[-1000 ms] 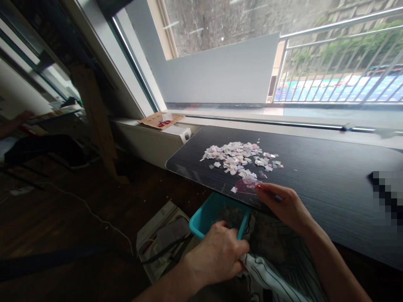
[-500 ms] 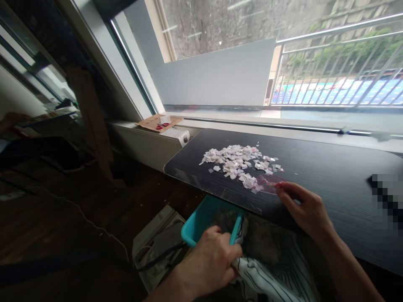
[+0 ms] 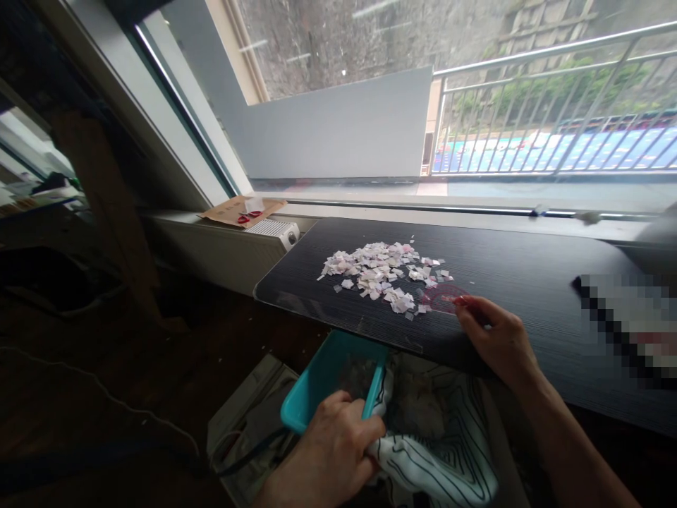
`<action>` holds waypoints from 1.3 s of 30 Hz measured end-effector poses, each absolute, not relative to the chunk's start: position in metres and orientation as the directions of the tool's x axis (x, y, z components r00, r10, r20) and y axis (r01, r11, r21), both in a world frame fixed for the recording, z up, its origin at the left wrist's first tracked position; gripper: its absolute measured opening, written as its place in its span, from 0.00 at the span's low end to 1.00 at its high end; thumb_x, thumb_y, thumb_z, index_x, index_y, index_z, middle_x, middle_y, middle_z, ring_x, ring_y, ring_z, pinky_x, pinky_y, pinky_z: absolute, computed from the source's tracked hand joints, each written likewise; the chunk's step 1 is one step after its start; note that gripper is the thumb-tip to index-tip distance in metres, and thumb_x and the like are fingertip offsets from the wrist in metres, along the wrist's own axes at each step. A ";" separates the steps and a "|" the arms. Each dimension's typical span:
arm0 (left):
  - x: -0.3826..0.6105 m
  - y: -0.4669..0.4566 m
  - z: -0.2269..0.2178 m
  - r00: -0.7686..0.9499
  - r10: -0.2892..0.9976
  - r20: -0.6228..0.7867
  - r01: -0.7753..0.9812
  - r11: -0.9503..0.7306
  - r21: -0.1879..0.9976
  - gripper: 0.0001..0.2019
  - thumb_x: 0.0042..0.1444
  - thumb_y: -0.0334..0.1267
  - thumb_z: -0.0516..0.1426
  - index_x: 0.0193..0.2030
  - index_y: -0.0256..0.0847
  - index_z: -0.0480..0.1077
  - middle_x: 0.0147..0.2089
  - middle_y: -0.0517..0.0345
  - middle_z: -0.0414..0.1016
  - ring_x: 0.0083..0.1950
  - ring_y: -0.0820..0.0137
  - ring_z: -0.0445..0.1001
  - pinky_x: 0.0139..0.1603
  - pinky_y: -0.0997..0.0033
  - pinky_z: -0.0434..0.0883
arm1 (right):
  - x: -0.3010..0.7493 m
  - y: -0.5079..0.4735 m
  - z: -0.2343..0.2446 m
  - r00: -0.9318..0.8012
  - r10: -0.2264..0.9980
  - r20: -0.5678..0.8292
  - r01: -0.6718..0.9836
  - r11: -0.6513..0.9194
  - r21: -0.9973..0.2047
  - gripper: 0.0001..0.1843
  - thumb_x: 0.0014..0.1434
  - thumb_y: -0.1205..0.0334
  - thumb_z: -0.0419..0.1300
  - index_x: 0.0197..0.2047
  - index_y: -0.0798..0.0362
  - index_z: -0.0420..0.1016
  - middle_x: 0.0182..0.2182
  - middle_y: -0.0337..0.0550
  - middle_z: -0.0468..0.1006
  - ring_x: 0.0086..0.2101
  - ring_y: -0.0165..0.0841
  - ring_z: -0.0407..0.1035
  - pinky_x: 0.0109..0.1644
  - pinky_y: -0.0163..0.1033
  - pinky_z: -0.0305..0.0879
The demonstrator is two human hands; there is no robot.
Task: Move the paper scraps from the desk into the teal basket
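My right hand [image 3: 494, 331] pinches the end of a clear pink protractor [image 3: 441, 298] just above the dark tabletop. The protractor's far end is beside the near edge of a spread pile of small white paper scraps [image 3: 378, 268]; I cannot tell whether it touches them. Below the table edge, my left hand [image 3: 338, 437] is closed around the rim of a turquoise plastic bin [image 3: 304, 398]. The bin tilts under the edge, its inside mostly in shadow. A white cloth with black wavy lines [image 3: 428, 458] lies against the left hand and the bin's right side.
The black table [image 3: 529, 268] runs along a window. Red scissors [image 3: 249, 216] lie on brown cardboard [image 3: 227, 210] by a white radiator [image 3: 275, 229]. A blurred-out object [image 3: 635, 324] sits at the table's right. A pale box [image 3: 238, 409] stands on the floor.
The view has turned slightly right, so everything sits further left. The protractor has come away from the near scraps a little; both hands keep their holds.
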State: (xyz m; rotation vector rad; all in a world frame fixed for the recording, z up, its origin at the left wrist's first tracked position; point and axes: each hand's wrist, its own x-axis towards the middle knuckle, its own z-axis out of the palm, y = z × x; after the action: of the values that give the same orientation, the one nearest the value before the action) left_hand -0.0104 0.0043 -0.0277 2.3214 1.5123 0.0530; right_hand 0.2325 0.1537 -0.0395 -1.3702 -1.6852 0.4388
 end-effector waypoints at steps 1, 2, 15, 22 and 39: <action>-0.010 0.005 -0.027 0.423 0.889 -0.173 0.878 -0.354 0.323 0.01 0.51 0.33 0.55 0.30 0.42 0.67 0.29 0.60 0.68 0.34 0.68 0.67 0.46 0.65 0.62 | 0.233 0.154 -0.039 0.045 0.904 0.426 0.592 0.319 -0.740 0.15 0.54 0.55 0.58 0.38 0.55 0.78 0.31 0.45 0.81 0.29 0.35 0.73 0.33 0.37 0.69; -0.009 0.005 -0.027 0.424 0.887 -0.183 0.878 -0.354 0.321 0.01 0.51 0.33 0.55 0.30 0.42 0.67 0.29 0.60 0.68 0.34 0.68 0.67 0.46 0.65 0.62 | 0.232 0.154 -0.039 0.061 0.896 0.440 0.585 0.325 -0.743 0.15 0.54 0.55 0.58 0.38 0.55 0.78 0.31 0.45 0.81 0.29 0.35 0.73 0.33 0.37 0.69; -0.003 0.010 -0.025 0.461 0.865 -0.199 0.876 -0.408 0.257 0.02 0.50 0.31 0.54 0.29 0.41 0.65 0.29 0.60 0.67 0.34 0.68 0.67 0.44 0.67 0.62 | 0.229 0.152 -0.040 -0.112 0.881 0.459 0.549 0.440 -0.710 0.15 0.56 0.55 0.56 0.38 0.54 0.79 0.30 0.43 0.80 0.27 0.32 0.72 0.32 0.35 0.68; -0.005 0.007 -0.027 0.449 0.878 -0.164 0.874 -0.394 0.283 0.02 0.50 0.31 0.54 0.30 0.41 0.66 0.29 0.60 0.67 0.33 0.69 0.66 0.44 0.67 0.61 | 0.230 0.148 -0.034 -0.081 0.906 0.415 0.538 0.390 -0.747 0.12 0.54 0.56 0.57 0.34 0.54 0.78 0.26 0.42 0.79 0.25 0.32 0.71 0.29 0.33 0.66; -0.004 0.011 -0.026 0.430 0.887 -0.168 0.883 -0.375 0.281 0.03 0.50 0.31 0.55 0.30 0.42 0.68 0.28 0.61 0.67 0.33 0.69 0.66 0.43 0.67 0.61 | 0.228 0.149 -0.035 -0.231 0.857 0.460 0.502 0.510 -0.699 0.14 0.56 0.56 0.56 0.38 0.54 0.79 0.29 0.40 0.80 0.28 0.32 0.72 0.32 0.33 0.67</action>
State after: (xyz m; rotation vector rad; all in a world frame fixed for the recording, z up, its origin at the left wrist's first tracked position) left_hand -0.0045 0.0112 -0.0258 2.3614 1.5195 0.0158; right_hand 0.2279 0.1486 -0.0346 -1.1218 -1.8900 0.5196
